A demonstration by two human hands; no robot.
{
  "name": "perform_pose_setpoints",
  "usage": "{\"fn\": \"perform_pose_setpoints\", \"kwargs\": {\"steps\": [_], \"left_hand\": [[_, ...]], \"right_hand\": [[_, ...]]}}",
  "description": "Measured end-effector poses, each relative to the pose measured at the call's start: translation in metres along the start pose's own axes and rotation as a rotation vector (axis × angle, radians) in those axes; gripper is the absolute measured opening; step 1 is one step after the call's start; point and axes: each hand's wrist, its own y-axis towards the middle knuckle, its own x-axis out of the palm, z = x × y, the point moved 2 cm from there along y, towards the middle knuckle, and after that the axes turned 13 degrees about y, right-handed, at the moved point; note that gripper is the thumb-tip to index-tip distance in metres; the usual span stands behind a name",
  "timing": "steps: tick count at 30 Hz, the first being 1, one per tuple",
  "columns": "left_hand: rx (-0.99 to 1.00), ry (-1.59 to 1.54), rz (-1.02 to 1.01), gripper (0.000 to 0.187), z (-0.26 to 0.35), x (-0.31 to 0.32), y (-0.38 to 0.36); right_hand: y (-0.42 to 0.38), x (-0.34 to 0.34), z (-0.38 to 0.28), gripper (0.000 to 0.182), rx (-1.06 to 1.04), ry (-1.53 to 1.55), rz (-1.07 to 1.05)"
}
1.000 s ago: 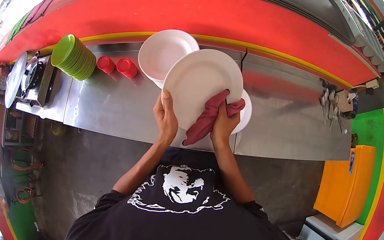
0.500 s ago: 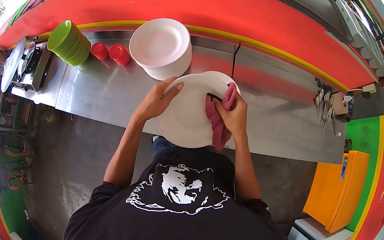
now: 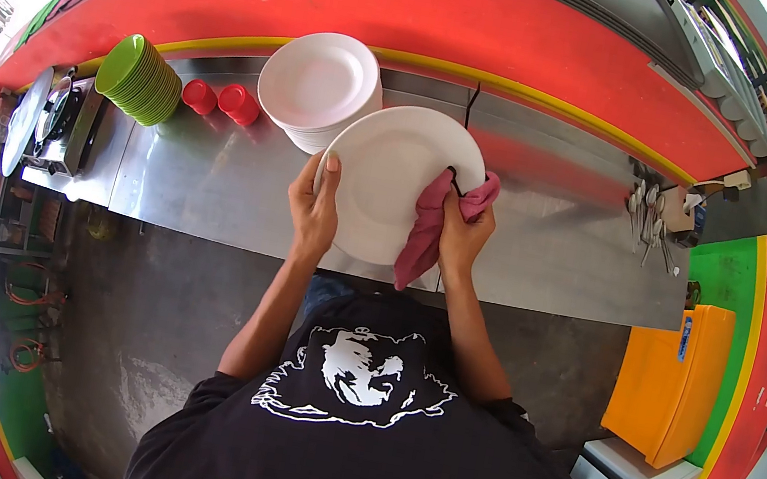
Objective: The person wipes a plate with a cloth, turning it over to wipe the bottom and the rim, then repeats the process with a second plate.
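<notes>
A white plate [image 3: 379,178] is held up in front of me, over the near part of the steel counter. My left hand [image 3: 315,208] grips its left rim, thumb on the upper face and fingers underneath. At the right rim, my right hand [image 3: 463,235] is closed on a dark pink cloth [image 3: 425,231] with a dark edge. The cloth lies against the plate's face and hangs down over its lower right side. Just behind the plate stands a stack of white plates [image 3: 317,81], partly covered by it.
On the steel counter [image 3: 563,259] stand two red cups [image 3: 239,105] and a stack of green cups [image 3: 137,85]. A stove [image 3: 67,131] is at the far left. Spoons and forks [image 3: 649,218] lie at the right end, above an orange cabinet [image 3: 672,379]. A red wall runs behind.
The plate has moved up and away from me, over the counter, and turned a little. My left hand has shifted lower on its rim. The cloth stays in my right hand.
</notes>
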Motion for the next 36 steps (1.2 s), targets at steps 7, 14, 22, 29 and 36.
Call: {"fn": "perform_pose_setpoints", "kwargs": {"steps": [7,14,22,29,36], "left_hand": [[-0.087,-0.114,0.270,0.039,-0.024,0.023,-0.031],[0.026,0.132,-0.200,0.036,0.006,-0.017,0.011],[0.158,0.465,-0.572,0.020,0.019,-0.030,0.011],[0.274,0.403,-0.458,0.020,0.032,-0.030,0.001],[-0.002,-0.068,0.124,0.037,-0.014,-0.019,-0.002]], "right_hand": [[-0.028,0.010,0.026,0.031,0.057,0.133,0.211],[-0.011,-0.009,0.006,0.033,0.043,-0.065,-0.093],[0.000,0.005,-0.034,0.036,-0.079,-0.560,-0.525],[0.002,0.000,-0.021,0.030,-0.031,-0.549,-0.522],[-0.030,0.007,0.011,0.046,-0.012,-0.114,-0.067]]}}
